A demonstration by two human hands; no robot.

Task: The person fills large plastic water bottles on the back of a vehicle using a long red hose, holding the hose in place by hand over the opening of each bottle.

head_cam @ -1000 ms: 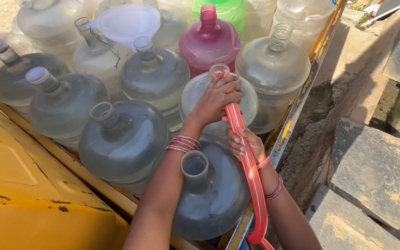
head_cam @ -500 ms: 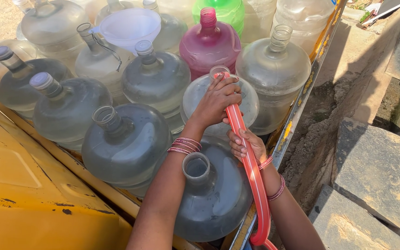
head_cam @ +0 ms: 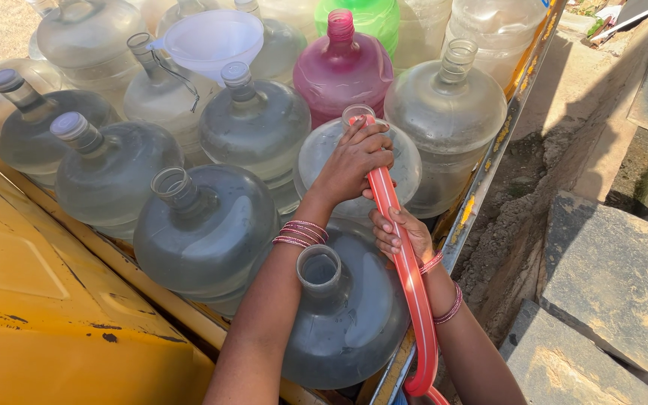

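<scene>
My left hand [head_cam: 354, 161] grips the end of a red hose [head_cam: 408, 277] at the open neck of a clear water jug [head_cam: 316, 161], among several large jugs packed together. My right hand [head_cam: 401, 232] holds the same hose lower down, just below the left hand. The hose runs down between my forearms and loops at the bottom edge. Directly under my left forearm sits an open-necked grey jug [head_cam: 339, 315]. Both wrists wear thin bangles.
A pink jug [head_cam: 343, 71], a green one [head_cam: 361, 15] and a white funnel [head_cam: 215, 37] stand further back. Yellow metal bodywork [head_cam: 46, 322] lies at the lower left. At the right are a dirt trench [head_cam: 523, 217] and stone slabs [head_cam: 616, 270].
Both hands keep their hold on the hose at the jug's neck. Only the view has shifted slightly.
</scene>
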